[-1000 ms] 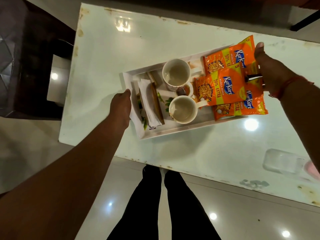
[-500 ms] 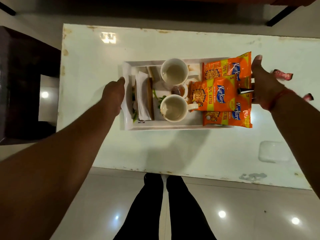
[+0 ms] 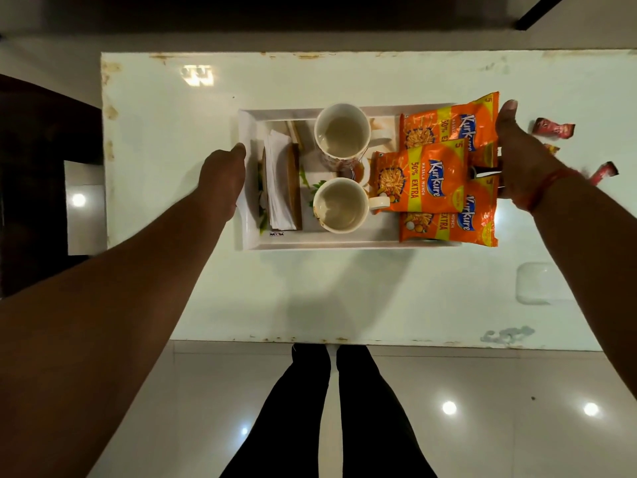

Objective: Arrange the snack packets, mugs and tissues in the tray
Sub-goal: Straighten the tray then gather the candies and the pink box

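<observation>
Three orange snack packets overlap in tray.

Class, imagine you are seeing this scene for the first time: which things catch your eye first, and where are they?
The bright orange snack packets stand out first, overlapping at the right end of the white tray. Next come two white mugs in the tray's middle, beside folded tissues at its left. Both hands, the left hand and right hand, grip the tray's ends.

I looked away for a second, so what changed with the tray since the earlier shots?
The tray, skewed a second ago, now sits square to the table edge. The left hand and right hand stay gripping its ends. Mugs, tissues and packets kept their places inside.
</observation>
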